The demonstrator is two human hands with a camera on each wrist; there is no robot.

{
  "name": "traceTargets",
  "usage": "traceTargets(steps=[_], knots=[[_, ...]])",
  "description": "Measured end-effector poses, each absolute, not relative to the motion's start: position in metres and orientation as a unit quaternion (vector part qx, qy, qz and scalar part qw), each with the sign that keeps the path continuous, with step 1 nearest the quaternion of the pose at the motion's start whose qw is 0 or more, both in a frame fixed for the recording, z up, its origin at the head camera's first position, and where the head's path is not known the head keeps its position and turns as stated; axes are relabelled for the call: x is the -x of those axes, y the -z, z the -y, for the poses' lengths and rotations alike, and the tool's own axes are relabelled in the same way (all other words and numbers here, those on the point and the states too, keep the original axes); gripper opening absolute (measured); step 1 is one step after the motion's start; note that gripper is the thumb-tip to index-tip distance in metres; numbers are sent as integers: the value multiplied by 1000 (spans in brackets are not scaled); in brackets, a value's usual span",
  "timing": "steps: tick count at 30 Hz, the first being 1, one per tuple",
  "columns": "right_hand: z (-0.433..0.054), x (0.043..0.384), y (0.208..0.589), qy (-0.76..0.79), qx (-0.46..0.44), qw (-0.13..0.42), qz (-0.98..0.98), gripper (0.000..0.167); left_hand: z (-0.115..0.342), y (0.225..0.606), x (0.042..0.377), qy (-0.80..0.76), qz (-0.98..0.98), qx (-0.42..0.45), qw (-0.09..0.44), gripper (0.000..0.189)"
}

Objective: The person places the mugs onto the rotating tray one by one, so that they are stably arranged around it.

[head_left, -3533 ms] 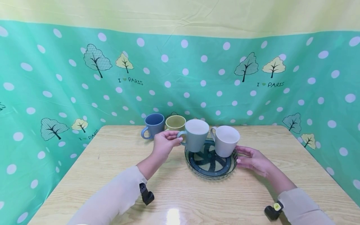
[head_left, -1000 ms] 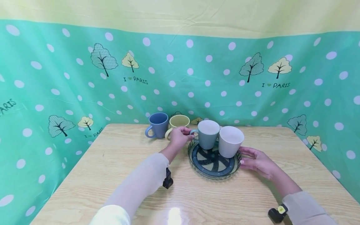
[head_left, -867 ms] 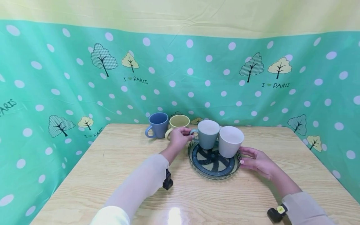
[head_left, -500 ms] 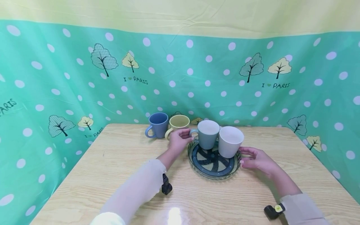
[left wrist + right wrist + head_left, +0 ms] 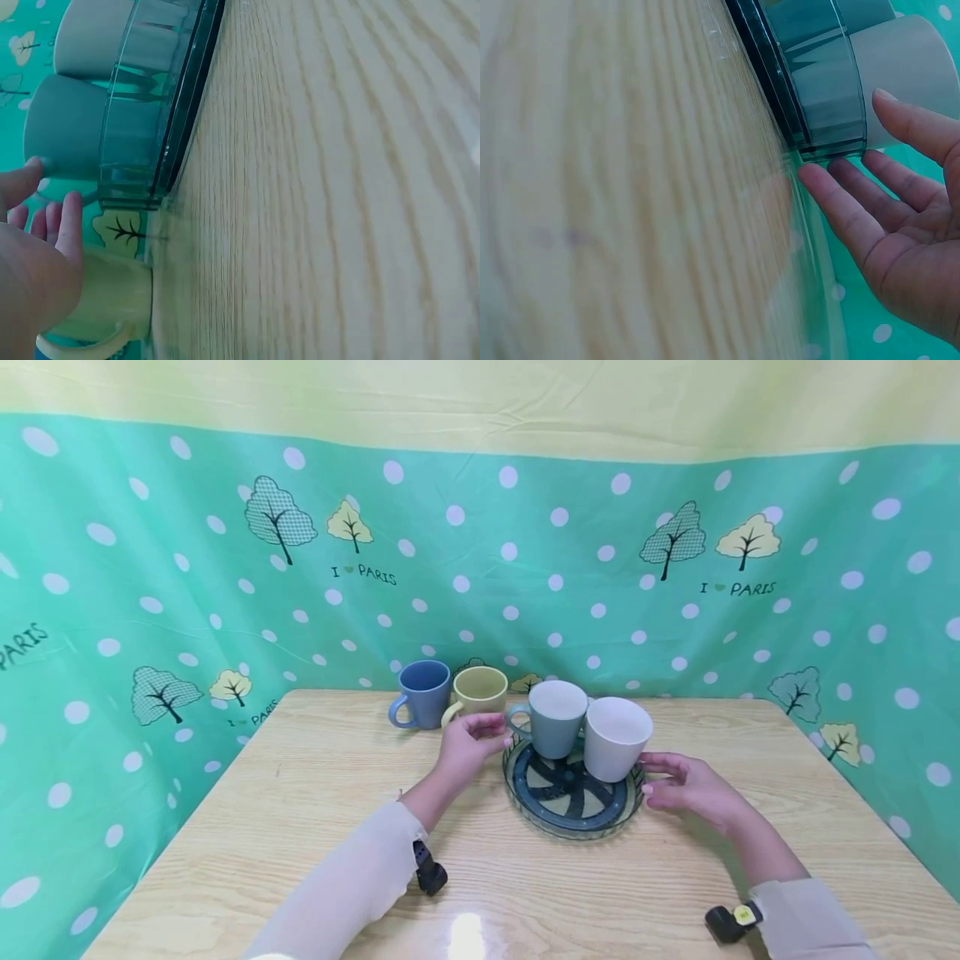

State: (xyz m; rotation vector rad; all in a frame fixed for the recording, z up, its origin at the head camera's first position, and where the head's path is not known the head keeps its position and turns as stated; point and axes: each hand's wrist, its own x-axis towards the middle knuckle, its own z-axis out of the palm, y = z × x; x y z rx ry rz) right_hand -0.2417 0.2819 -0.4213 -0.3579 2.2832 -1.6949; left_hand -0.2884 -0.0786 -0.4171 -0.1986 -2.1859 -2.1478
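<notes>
A grey-green mug (image 5: 555, 727) and a white mug (image 5: 613, 747) stand upright side by side in a round, clear-walled dark tray (image 5: 573, 828). Just left of the grey-green mug's handle is my left hand (image 5: 461, 752), its fingers extended and holding nothing; in the left wrist view a small gap seems to part its fingertips from the mug (image 5: 64, 127). At the tray's right side, my right hand (image 5: 693, 793) has its fingertips at the tray wall, with the thumb apart from them. In the right wrist view those fingers (image 5: 847, 214) look nearly straight.
Behind my left hand, a yellow mug (image 5: 480, 685) and a blue mug (image 5: 425, 697) stand on the wooden table (image 5: 337, 793). A polka-dot curtain (image 5: 510, 552) hangs behind the table's far edge.
The grey-green mug moved right, beside the white one, whose handle is now hidden. My left hand then let go of its handle and drew back to the left. My right hand stays by the tray.
</notes>
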Motion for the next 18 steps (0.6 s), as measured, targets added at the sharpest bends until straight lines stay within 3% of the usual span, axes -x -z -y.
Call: traceTargets(steps=[8,18], knots=[[-285,242,423,593,124,128,-785,65,85,417,282,708,701,89,5,40],[-287,248,424,595,126,118,-785,62,97,412,272,707,700,104,15,40]])
